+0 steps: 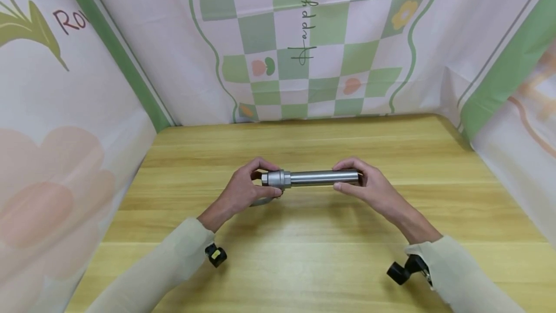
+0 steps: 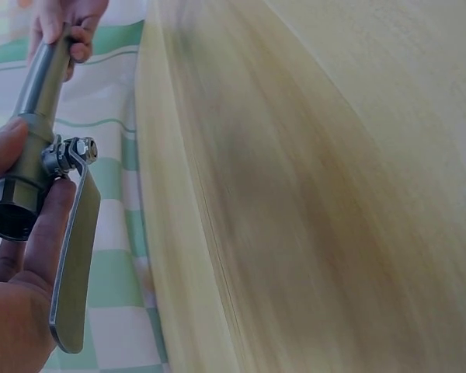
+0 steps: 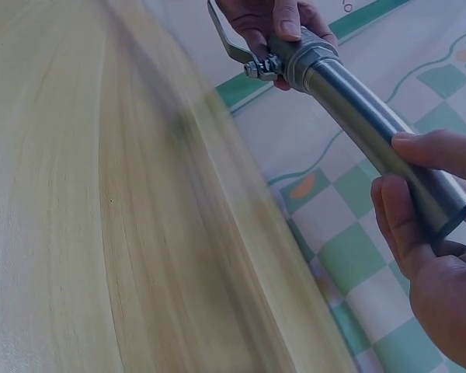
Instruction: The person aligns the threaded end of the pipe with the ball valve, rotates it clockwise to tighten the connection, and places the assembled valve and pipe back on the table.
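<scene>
A metal ball valve (image 1: 275, 178) and a straight steel pipe (image 1: 322, 177) form one line above the table, the pipe's end seated in the valve's hex end. My left hand (image 1: 241, 190) grips the valve body between thumb and fingers. The pipe's far end is held by my right hand (image 1: 379, 191), thumb on the near side and fingers around the other. In the left wrist view the flat lever handle (image 2: 78, 260) sticks out from the valve stem, and the valve's open bore faces the camera. A sliver of thread shows at the joint in the right wrist view.
The wooden table (image 1: 278, 269) lies beneath both hands. Printed fabric (image 1: 295, 86) hangs along its back edge, with more fabric at the left (image 1: 65, 158) and right sides. Small black cameras (image 1: 215, 255) sit on both wrists.
</scene>
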Action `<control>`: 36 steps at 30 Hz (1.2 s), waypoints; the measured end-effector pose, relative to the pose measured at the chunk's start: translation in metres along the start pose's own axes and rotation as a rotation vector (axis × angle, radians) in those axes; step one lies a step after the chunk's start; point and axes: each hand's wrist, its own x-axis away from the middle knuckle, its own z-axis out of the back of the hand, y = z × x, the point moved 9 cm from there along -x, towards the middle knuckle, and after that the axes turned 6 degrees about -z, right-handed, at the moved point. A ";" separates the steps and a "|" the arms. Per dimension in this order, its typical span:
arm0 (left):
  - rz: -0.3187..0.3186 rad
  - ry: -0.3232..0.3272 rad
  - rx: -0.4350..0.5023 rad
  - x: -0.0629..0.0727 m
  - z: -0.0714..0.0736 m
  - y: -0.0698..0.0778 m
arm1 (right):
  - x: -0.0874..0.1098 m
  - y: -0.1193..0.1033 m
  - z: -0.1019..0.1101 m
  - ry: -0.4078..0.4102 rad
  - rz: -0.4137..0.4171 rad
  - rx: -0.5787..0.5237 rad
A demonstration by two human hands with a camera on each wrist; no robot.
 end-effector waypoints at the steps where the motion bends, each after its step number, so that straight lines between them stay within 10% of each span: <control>1: 0.000 0.000 0.001 0.000 0.000 0.000 | 0.000 0.000 0.000 -0.001 -0.004 0.001; 36: 0.008 -0.007 0.015 0.001 -0.002 0.002 | -0.002 0.006 0.002 0.013 -0.060 -0.010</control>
